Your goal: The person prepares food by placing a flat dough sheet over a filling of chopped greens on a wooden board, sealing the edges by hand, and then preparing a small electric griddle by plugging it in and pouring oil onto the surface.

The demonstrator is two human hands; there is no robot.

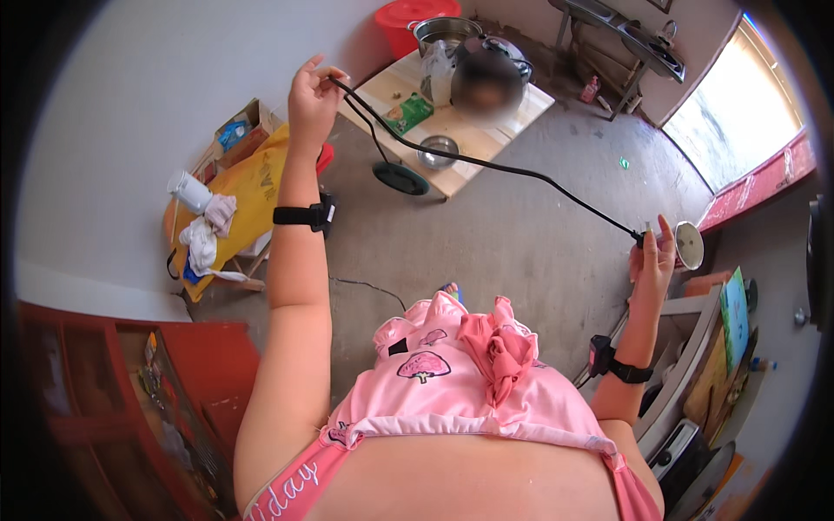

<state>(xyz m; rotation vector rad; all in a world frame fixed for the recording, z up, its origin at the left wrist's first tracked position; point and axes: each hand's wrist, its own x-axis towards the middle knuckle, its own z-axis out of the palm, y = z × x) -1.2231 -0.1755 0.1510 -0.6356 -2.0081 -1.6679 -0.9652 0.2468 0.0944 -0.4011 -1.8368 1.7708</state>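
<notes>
A long black cable (pixel 482 163) stretches between my two raised hands. My left hand (pixel 316 98) pinches a bend of it between thumb and fingers, at the upper left. From that bend a second length hangs down to a dark green round disc (pixel 401 178), which is in front of the low wooden table's near edge. My right hand (pixel 653 254), at the right, grips the cable's other end by a small black piece, partly hidden by the fingers. Both wrists wear black straps.
The low wooden table (pixel 515 133) bears a metal bowl (pixel 438 152), a green packet (pixel 409 114), a plastic bag and a dark cooker. Behind stands a red bucket (pixel 399 32). A yellow-covered table (pixel 251 189) is on the left, a red cabinet (pixel 208 371) lower left, a shelf unit (pixel 677 338) on the right.
</notes>
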